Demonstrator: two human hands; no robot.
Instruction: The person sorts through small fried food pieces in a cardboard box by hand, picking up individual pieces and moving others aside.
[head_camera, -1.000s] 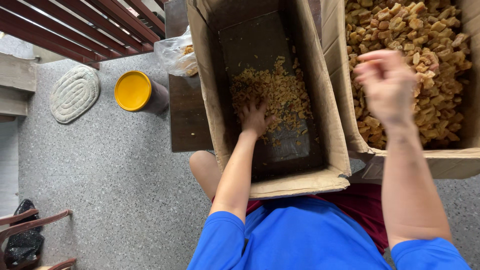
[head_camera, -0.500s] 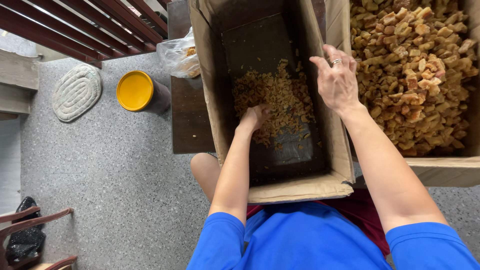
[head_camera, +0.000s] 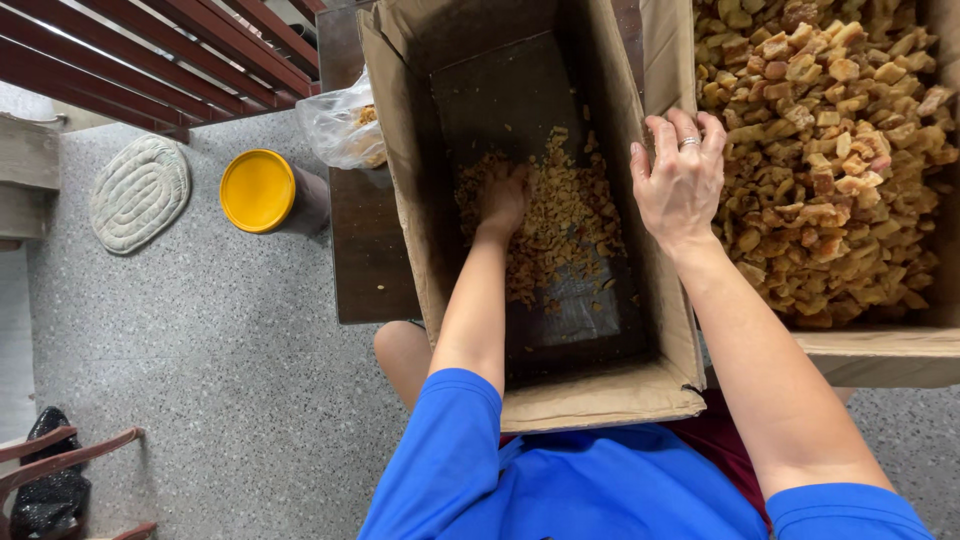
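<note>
My left hand (head_camera: 502, 198) is down inside a tall cardboard box (head_camera: 600, 400), resting on a thin layer of small tan chunks (head_camera: 570, 220) on its dark bottom; its fingers are buried, so its grip is unclear. My right hand (head_camera: 682, 178), a ring on one finger, hovers with fingers spread over the wall between this box and a second cardboard box (head_camera: 880, 355) to the right. That second box is heaped with larger tan-brown chunks (head_camera: 830, 150). Nothing shows in the right hand.
A dark wooden table (head_camera: 365, 250) carries the first box and a clear plastic bag (head_camera: 340, 125) with some chunks. On the speckled floor stand a yellow-lidded container (head_camera: 258, 190) and an oval mat (head_camera: 138, 193). A red-brown railing (head_camera: 150, 60) runs top left.
My right hand has swung left from above the heaped box to the wall between the boxes and opened its fingers. The left hand has stayed in the pile.
</note>
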